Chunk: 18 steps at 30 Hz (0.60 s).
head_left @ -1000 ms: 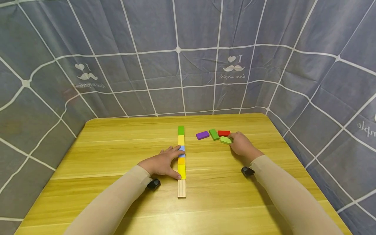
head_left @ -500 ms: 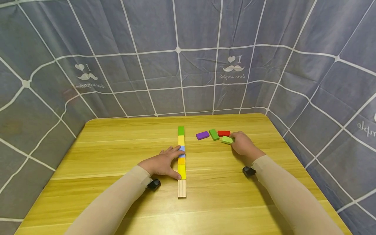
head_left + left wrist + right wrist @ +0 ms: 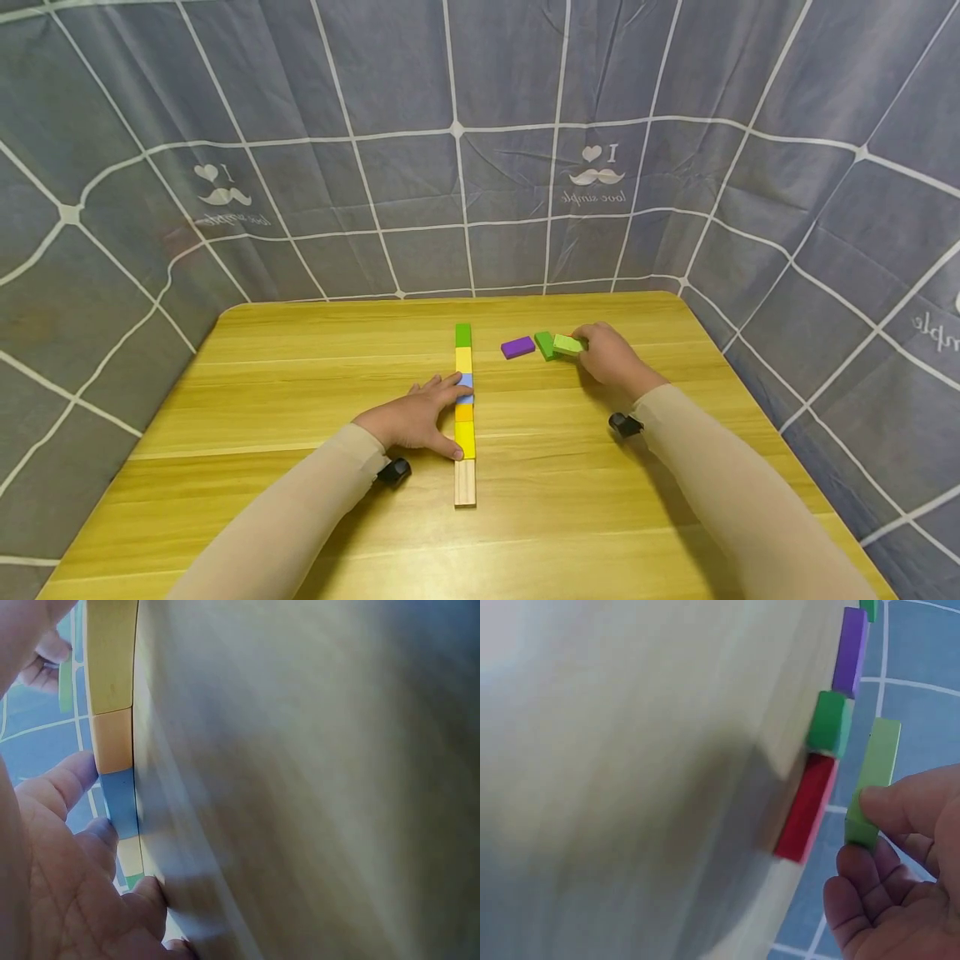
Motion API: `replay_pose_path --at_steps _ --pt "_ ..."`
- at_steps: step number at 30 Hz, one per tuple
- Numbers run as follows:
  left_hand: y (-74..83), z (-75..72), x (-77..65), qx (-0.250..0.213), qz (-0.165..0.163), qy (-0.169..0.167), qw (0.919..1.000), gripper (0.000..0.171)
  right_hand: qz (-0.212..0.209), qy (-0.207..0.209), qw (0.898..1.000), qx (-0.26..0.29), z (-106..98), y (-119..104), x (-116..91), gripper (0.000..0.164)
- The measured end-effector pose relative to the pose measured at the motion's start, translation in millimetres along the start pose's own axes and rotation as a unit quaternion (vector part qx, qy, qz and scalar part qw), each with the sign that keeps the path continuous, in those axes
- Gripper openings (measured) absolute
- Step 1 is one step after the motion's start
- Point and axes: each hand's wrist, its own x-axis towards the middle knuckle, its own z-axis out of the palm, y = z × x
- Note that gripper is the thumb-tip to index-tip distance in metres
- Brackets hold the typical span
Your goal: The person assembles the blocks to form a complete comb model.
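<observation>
A straight row of flat wooden blocks runs away from me on the table. From near to far it has a bare wood block (image 3: 465, 483), a bright yellow block (image 3: 465, 440), an orange block (image 3: 465, 412), a blue block (image 3: 466, 381), a pale yellow block (image 3: 463, 359) and a green block (image 3: 462, 335). My left hand (image 3: 412, 415) rests along its left side, fingers spread, fingertips at the blue block and thumb on the bright yellow one. Between thumb and fingers, my right hand (image 3: 611, 360) pinches a light green block (image 3: 877, 761), raised above the table.
Right of the row lie a purple block (image 3: 517, 347), a darker green block (image 3: 544, 346) and a red block (image 3: 808, 810), the last mostly hidden in the head view. A grey curtain (image 3: 510, 183) with white lines stands behind the table (image 3: 300, 358).
The light green block, low beside the red one before, has been lifted by my right hand and moved left and away from me. My left hand has stayed in place.
</observation>
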Motion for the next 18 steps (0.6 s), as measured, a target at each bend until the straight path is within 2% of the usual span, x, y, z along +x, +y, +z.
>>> replay_pose_path --at_steps 7,18 --pt "0.2 0.9 -0.5 -0.002 -0.002 0.001 1.0 0.107 -0.018 -0.006 1.0 0.017 -1.7 -21.3 20.0 0.036" --pt "-1.3 1.2 -3.0 -0.005 0.0 0.001 1.0 0.105 -0.011 -0.037 0.999 0.02 7.5 -57.4 57.3 0.042"
